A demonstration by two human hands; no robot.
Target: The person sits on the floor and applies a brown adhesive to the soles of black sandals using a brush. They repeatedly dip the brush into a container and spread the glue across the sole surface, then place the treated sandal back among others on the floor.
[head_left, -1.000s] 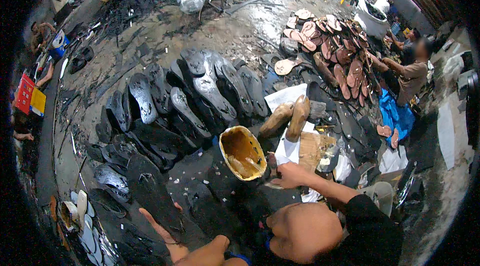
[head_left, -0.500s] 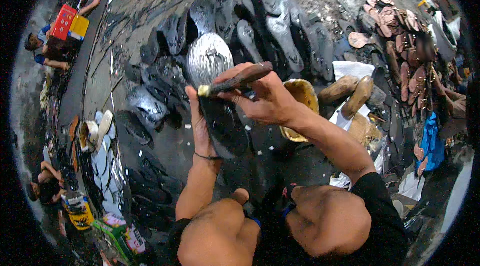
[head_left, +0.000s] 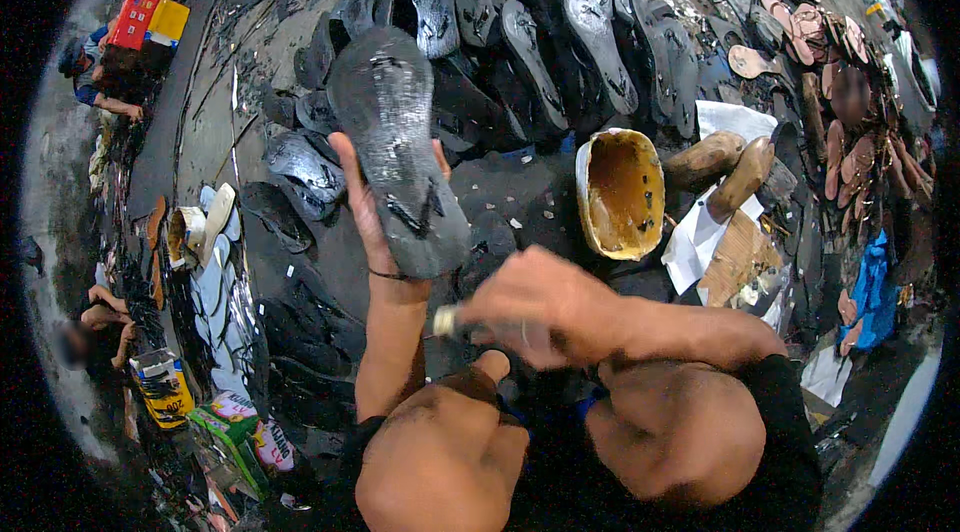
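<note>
in the head view, the left hand (head_left: 367,215) has its grip closed around a black sole (head_left: 393,142), thumb along the left edge and fingertips showing at the right edge. the sole is held up above the floor, its toe end pointing away from the person, with a glossy sheen on its upper part. the right hand (head_left: 545,302), blurred, grips a pale-tipped tool (head_left: 445,320); the tip points left, just below the sole's near end and apart from it. to the right of the sole stands an open tub (head_left: 583,182), amber-brown inside. two wooden foot forms (head_left: 743,180) lie just beside it, near white paper (head_left: 733,120) and a piece of cardboard (head_left: 738,262). more black soles (head_left: 533,57) stand in a curved row beyond the hands.
</note>
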